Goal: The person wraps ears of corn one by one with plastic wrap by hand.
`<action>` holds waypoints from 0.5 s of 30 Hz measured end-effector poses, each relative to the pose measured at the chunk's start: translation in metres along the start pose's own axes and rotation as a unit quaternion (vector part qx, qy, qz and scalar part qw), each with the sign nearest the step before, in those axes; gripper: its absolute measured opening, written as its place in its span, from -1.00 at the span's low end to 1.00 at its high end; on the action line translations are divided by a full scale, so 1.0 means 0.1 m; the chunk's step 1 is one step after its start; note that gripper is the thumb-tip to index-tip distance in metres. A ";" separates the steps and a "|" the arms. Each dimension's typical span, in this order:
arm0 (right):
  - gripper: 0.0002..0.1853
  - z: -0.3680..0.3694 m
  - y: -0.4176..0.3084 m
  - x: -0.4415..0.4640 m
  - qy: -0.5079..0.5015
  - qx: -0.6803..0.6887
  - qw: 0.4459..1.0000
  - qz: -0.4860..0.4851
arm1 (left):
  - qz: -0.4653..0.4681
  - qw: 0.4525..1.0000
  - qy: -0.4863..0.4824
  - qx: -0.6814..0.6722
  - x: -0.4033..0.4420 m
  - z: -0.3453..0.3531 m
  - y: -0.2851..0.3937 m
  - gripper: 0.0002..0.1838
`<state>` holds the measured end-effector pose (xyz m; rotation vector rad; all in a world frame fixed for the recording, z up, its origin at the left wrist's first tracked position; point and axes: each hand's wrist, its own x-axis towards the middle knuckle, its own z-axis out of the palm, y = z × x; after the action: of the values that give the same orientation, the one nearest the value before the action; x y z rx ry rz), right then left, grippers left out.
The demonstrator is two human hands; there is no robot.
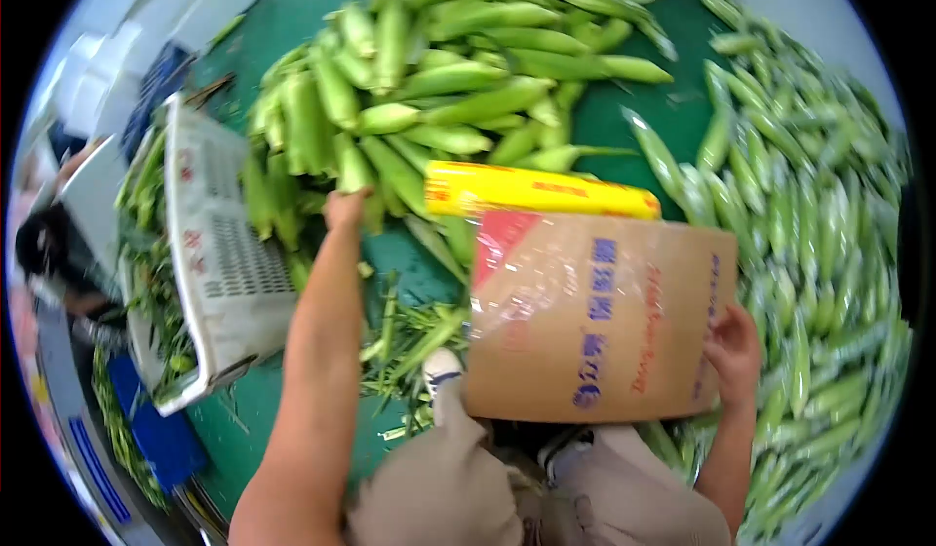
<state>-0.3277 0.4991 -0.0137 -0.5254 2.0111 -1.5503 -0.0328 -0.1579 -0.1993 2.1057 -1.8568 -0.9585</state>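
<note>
My left hand [348, 210] stretches forward to the near side of a heap of green corn ears [439, 78]. Its fingers are closed around the lower end of one ear of corn [352, 168]. My right hand [734, 346] is at the right edge of a brown cardboard box [585, 322] in front of my knees. Those fingers are curled together against the box; what they pinch, if anything, I cannot make out. Along the far edge of the box lies a yellow roll of plastic film [541, 192]. Clear film with creases covers part of the box's top.
Many film-wrapped corn ears [809, 224] are piled along the right side. A white plastic crate [229, 224] holding green trimmings stands tilted at left. Loose husks and leaves [414, 346] lie on the green floor [253, 429] near my shoe. A blue object [156, 419] is at lower left.
</note>
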 end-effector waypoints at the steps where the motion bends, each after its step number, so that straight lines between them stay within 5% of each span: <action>1: -0.26 -0.10 0.01 0.04 -0.032 -0.097 0.995 -0.001 | -0.001 0.997 0.010 -0.071 0.03 0.13 -0.22 -0.32; 2: -0.22 -0.08 -0.16 0.06 -0.072 -0.185 0.980 0.018 | -0.029 0.951 -0.092 -0.294 -0.66 -0.01 0.04 -0.52; 3: -0.18 0.02 -0.30 0.12 -0.116 -0.264 0.957 0.034 | -0.016 0.933 -0.123 -0.338 -0.87 -0.03 0.00 -0.63; 5: -0.14 0.09 -0.16 0.17 -0.154 -0.436 0.875 -0.146 | -0.098 0.881 -0.213 -0.412 -1.03 -0.15 -0.12 -0.57; 6: -0.13 0.14 -0.21 0.21 -0.158 -0.432 0.880 -0.114 | -0.153 0.820 -0.223 -0.505 -1.20 -0.21 -0.10 -0.50; 8: -0.11 0.26 -0.31 0.32 -0.161 -0.423 0.890 -0.058 | -0.044 0.811 -0.188 -0.552 -1.64 -0.31 0.05 -0.38; 10: -0.19 0.34 -0.30 0.51 -0.162 -0.413 0.889 -0.114 | 0.206 0.895 -0.174 -0.356 -2.23 -0.43 0.43 -0.24; 12: -0.33 0.42 -0.24 0.72 -0.182 -0.411 0.872 -0.192 | 0.408 0.875 -0.196 -0.173 -2.77 -0.48 0.91 -0.16; 15: -0.61 0.53 -0.08 0.91 -0.188 -0.430 0.825 -0.315 | 0.537 0.815 -0.209 0.059 -3.56 -0.36 1.45 -0.16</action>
<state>-0.3654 0.4024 -0.0322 -1.8360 2.2221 -0.5991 -0.1377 0.1356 0.0285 0.5389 -2.7805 -0.9795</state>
